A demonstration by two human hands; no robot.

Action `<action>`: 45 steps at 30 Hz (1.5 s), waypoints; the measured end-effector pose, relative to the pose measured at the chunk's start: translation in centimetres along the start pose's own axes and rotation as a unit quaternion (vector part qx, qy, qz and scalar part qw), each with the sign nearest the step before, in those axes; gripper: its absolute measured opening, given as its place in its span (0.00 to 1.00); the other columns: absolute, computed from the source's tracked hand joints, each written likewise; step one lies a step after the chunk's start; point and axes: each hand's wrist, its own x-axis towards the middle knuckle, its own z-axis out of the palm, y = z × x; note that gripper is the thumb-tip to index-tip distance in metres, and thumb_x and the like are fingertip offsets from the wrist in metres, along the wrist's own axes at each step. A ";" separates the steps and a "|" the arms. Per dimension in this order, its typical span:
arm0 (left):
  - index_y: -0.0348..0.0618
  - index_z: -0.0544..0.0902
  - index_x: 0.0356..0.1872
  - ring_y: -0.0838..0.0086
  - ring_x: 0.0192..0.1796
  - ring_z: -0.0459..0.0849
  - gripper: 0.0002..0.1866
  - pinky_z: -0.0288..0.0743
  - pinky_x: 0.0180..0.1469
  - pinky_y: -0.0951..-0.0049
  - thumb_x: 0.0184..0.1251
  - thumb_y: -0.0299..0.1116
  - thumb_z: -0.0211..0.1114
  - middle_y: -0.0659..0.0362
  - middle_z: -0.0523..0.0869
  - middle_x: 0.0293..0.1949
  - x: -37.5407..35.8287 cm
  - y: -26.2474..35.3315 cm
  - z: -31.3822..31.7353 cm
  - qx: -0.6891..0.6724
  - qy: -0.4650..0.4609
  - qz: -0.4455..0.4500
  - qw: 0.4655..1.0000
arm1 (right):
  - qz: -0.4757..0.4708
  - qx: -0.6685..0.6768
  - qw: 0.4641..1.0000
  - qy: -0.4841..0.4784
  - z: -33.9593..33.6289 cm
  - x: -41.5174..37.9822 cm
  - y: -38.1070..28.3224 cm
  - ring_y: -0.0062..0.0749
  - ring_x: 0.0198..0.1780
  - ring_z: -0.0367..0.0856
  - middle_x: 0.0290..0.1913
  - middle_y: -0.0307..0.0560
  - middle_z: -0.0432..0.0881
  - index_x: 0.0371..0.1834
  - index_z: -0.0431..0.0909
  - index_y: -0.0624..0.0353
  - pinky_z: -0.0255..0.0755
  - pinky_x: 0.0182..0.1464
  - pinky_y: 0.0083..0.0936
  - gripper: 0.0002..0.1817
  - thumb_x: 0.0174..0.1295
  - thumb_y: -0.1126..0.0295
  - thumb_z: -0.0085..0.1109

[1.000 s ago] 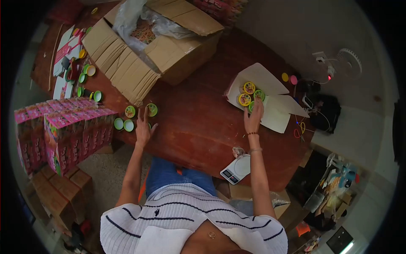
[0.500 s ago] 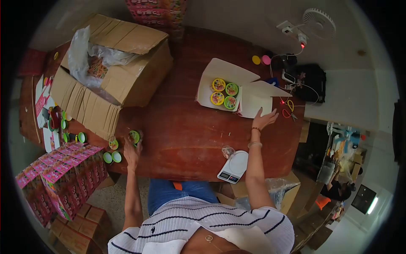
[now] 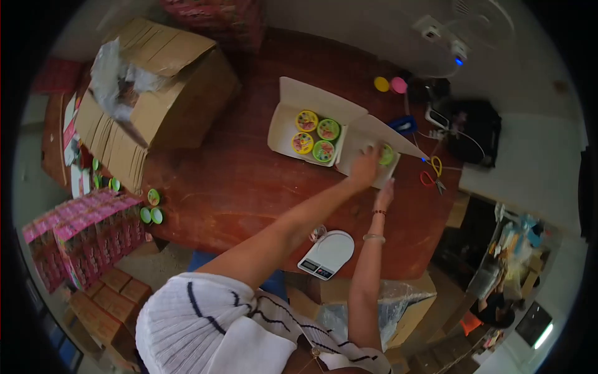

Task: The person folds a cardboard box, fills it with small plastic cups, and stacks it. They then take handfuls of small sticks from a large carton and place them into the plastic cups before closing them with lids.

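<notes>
An open white box (image 3: 280,128) stands on the red-brown table; several round containers with yellow or green lids sit in its left part. Over the right part of the box, my left hand (image 3: 365,167) is closed on a green-lidded container (image 3: 386,154), blurred by motion. My right hand (image 3: 384,194) is at the front right edge of the box; its fingers are partly hidden beside the flap. A white scale (image 3: 327,252) lies nearer to me, with a small clear item (image 3: 318,233) beside it.
A large cardboard box (image 3: 187,106) with plastic lining stands at the back left. Pink printed packs (image 3: 93,237) and green lids (image 3: 151,215) are at the left. Scissors (image 3: 433,174), cables and a black bag (image 3: 476,134) lie right. A person (image 3: 496,310) is far right.
My left hand has carried the green-lidded container from the left side of the table to the box. My right hand has dropped slightly towards me, and the head view has shifted.
</notes>
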 end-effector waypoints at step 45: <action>0.33 0.76 0.62 0.72 0.47 0.86 0.19 0.81 0.51 0.70 0.83 0.38 0.51 0.52 0.87 0.49 -18.6 -61.9 -63.6 -0.498 0.696 -0.055 0.514 | -0.699 -0.382 0.508 -0.330 48.5 -40.5 -13.7 0.59 0.64 0.81 0.59 0.56 0.85 0.60 0.81 0.64 0.83 0.56 0.39 0.16 0.73 0.72 0.54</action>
